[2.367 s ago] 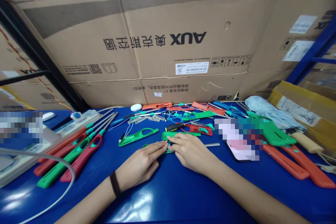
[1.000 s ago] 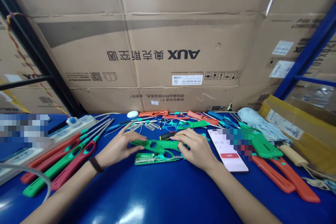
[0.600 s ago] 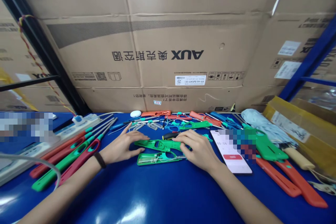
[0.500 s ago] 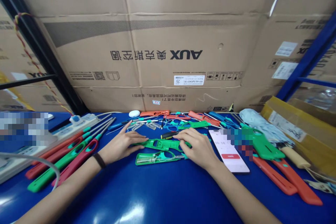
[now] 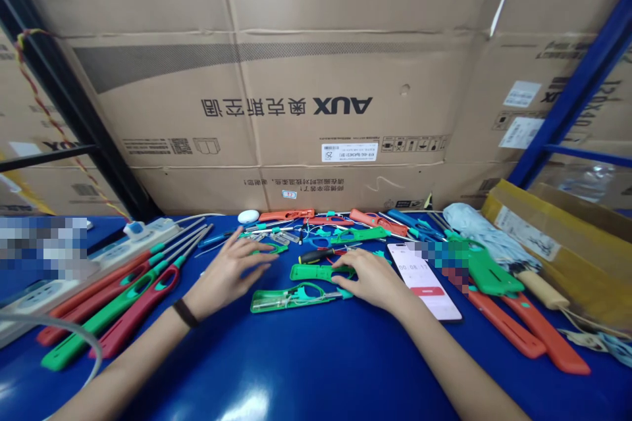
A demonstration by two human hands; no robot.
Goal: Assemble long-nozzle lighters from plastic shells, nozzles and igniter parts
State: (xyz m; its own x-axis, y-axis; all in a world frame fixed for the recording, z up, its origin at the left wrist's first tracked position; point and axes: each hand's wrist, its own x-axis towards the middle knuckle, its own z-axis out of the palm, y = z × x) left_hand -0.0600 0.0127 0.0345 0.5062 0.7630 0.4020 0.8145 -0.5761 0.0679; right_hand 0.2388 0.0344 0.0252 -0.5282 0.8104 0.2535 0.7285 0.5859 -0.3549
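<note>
My left hand (image 5: 232, 273) hovers over the table with its fingers spread. Beyond its fingertips is a green plastic piece (image 5: 276, 248), partly hidden by the hand. My right hand (image 5: 368, 279) has thumb and fingers around the looped right end of a green lighter shell half (image 5: 311, 272), which lies on the table. Nearer to me lies another green lighter half (image 5: 269, 301), with a clear fuel tank, wires and a metal tube in it. A black and yellow screwdriver (image 5: 316, 255) lies just behind the shell half.
Long-necked lighters (image 5: 118, 316) in red and green lie at left beside a white power strip (image 5: 143, 237). A lit phone (image 5: 429, 289) lies at right, by more lighters (image 5: 523, 325) and a yellow-taped box (image 5: 533, 230). Loose lighter parts (image 5: 360, 235) line the back, before a cardboard wall (image 5: 296, 66).
My left hand has drawn back leftward from the shell half, uncovering its left end. The green piece now shows beyond the left fingertips. My right hand stays by the loop. The view has shifted slightly.
</note>
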